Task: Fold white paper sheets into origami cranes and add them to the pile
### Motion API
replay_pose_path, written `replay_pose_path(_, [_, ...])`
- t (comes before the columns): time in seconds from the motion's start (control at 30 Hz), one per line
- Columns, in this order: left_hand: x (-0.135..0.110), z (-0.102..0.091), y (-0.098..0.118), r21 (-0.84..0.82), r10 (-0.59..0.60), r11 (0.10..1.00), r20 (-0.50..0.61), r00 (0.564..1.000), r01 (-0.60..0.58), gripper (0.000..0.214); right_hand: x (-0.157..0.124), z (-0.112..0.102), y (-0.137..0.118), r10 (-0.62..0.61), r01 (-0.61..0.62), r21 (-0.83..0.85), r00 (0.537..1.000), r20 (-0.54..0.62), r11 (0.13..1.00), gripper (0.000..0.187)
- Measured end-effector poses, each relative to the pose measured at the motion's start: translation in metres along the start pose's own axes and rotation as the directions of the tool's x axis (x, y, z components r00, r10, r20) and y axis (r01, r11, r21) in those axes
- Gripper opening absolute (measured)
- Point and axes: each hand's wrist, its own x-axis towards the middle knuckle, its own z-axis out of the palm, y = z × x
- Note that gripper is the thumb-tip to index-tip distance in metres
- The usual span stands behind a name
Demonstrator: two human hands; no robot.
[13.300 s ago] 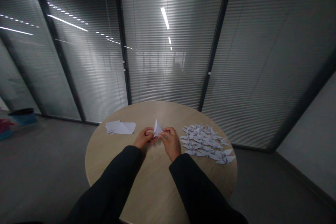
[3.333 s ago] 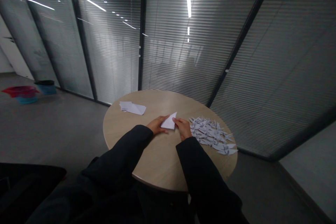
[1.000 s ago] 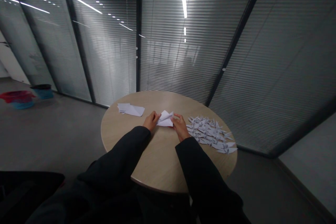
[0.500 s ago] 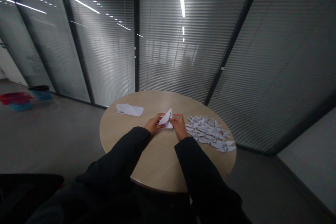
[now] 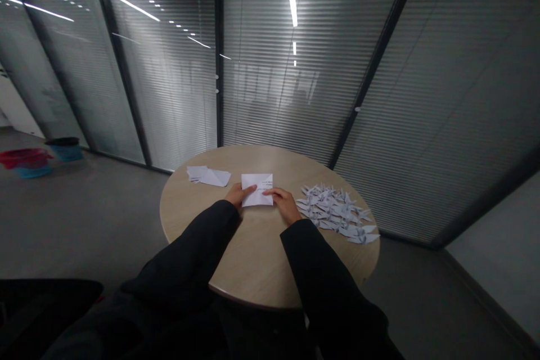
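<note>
A white square of paper [image 5: 256,199] with faint creases and small dark print faces me above the middle of the table. My left hand [image 5: 238,193] grips its left side, thumb across the front. On the right side, my right hand [image 5: 286,203] pinches the paper, with fingertips over its printed area. Folded white paper cranes [image 5: 333,208] lie massed to the right of my right hand. Further left on the table rests a small stack of white paper sheets [image 5: 213,177].
The round wooden table [image 5: 253,261] stands close to a glass partition [image 5: 282,107] with blinds. On the floor at far left are a blue bin with a red liner [image 5: 27,160] and another blue bin [image 5: 67,149].
The paper was a part-folded triangular shape with a raised flap; now it is opened out to a flat square. My left hand has shifted slightly left.
</note>
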Motion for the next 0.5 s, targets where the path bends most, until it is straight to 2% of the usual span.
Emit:
replay_pose_path(0.2, [-0.0022, -0.0005, 0.0047, -0.132, -0.069, 0.989, -0.003, 0.998, 0.068, 0.023, 0.0004, -0.0015, 0.0035, -0.130, 0.131, -0.030, 0.990, 0.053, 0.991, 0.032])
replay_pose_path(0.4, [0.0005, -0.0009, 0.0044, -0.126, -0.126, 0.983, 0.048, 0.991, 0.131, 0.025, -0.0018, -0.0007, 0.0038, -0.101, 0.100, 0.008, 0.990, 0.096, 0.995, 0.021])
replay_pose_path(0.5, [-0.0006, 0.0009, 0.0067, -0.143, -0.150, 0.978, 0.020, 0.988, 0.151, 0.017, -0.0021, -0.0003, 0.0007, -0.106, 0.106, 0.001, 0.992, 0.069, 0.994, 0.014])
